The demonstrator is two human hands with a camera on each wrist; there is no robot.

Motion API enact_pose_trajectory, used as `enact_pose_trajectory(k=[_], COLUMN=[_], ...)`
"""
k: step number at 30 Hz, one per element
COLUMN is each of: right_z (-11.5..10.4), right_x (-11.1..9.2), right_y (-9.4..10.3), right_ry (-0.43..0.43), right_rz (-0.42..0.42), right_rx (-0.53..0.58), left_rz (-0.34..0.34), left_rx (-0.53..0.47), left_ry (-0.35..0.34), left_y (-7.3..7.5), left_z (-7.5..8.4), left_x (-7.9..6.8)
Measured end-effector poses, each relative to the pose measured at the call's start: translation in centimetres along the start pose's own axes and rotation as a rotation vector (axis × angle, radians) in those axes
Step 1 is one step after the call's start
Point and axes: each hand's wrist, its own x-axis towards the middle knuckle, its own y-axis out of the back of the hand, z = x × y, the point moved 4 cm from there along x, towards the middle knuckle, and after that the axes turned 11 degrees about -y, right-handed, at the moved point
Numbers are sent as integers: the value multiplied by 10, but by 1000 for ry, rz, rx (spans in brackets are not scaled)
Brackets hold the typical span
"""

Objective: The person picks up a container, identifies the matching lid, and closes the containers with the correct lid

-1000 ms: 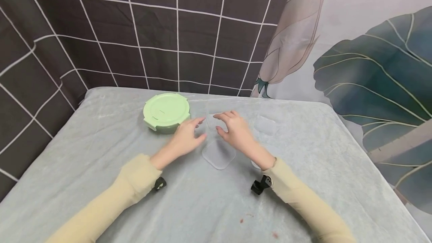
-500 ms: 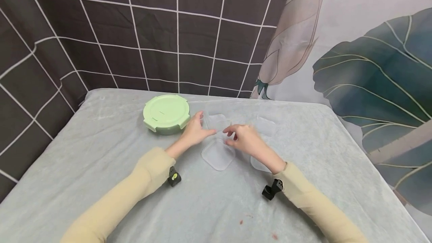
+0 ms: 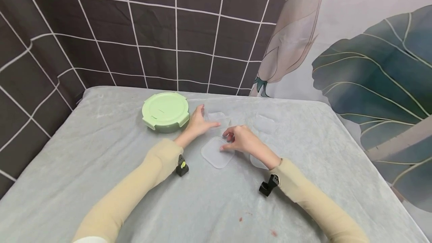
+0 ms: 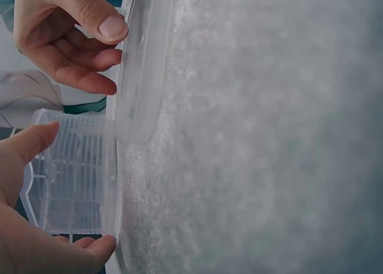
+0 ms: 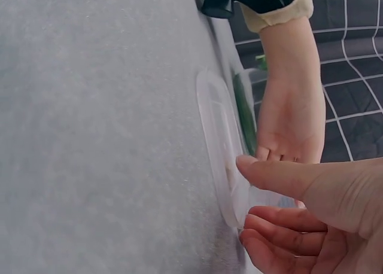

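Note:
My left hand [image 3: 195, 123] is at the near left corner of a clear plastic box [image 3: 218, 117], thumb stretched along its front and fingers at its side. In the left wrist view the box's ribbed wall [image 4: 78, 166] shows between that thumb and the fingers. Nearer me a clear square lid [image 3: 214, 155] with rounded corners lies flat on the grey cloth. My right hand [image 3: 243, 138] hovers at its far right corner; the thumb reaches over the lid and the other fingers bend loosely by the edge. The right wrist view shows thumb and fingertips right at the lid's rim [image 5: 218, 142].
A round green-lidded container [image 3: 165, 110] stands just left of my left hand. Beyond my right hand is another clear box [image 3: 264, 123]. A second clear lid [image 3: 257, 161] lies partly hidden under my right wrist. Dark gridded curtain [image 3: 152, 29] rises behind the table.
My left hand has moved right to the box, its thumb extended. My right hand has drawn back from over the box toward the nearer lid. Boxes and lids look unmoved.

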Motion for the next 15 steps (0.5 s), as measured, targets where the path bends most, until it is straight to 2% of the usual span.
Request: enact_pose_trajectory(k=[5,15], right_z=[1,3], right_x=[2,5], right_y=[-4,-4], right_ry=[-51,-110], right_rz=[-14,-67], right_rx=[-12,52], left_rz=[0,4], left_rx=[-20,-26], left_ry=[15,10], left_y=[-3,-5], left_z=[-3,-4], left_x=[3,6])
